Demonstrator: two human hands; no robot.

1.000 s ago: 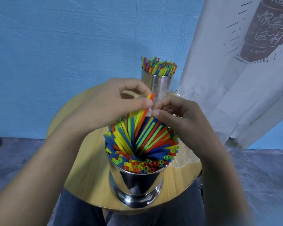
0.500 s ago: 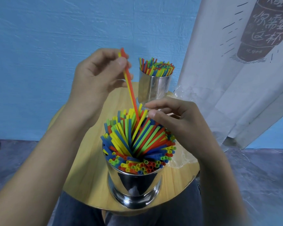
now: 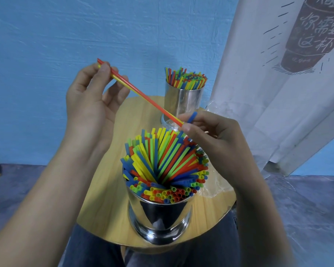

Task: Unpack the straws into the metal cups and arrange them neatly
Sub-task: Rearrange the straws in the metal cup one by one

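A near metal cup (image 3: 160, 218) at the table's front is packed with colourful straws (image 3: 166, 162) that lean and fan out unevenly. My left hand (image 3: 91, 101) is raised above and to the left of it, pinching a red and a yellow straw (image 3: 141, 93) by their upper ends; both straws slant down to the right. My right hand (image 3: 214, 133) hovers just behind the near cup and pinches the top of a blue straw (image 3: 192, 117). A far metal cup (image 3: 183, 99) at the table's back stands full of upright straws.
The cups stand on a small round wooden table (image 3: 112, 170) over my lap. Crumpled clear plastic packaging (image 3: 216, 185) lies at the table's right edge. A white printed banner (image 3: 278, 83) hangs at the right, against a blue wall.
My left hand has lifted the red and yellow straws out of the near cup and tilted them to a slant. My right hand has taken hold of a blue straw.
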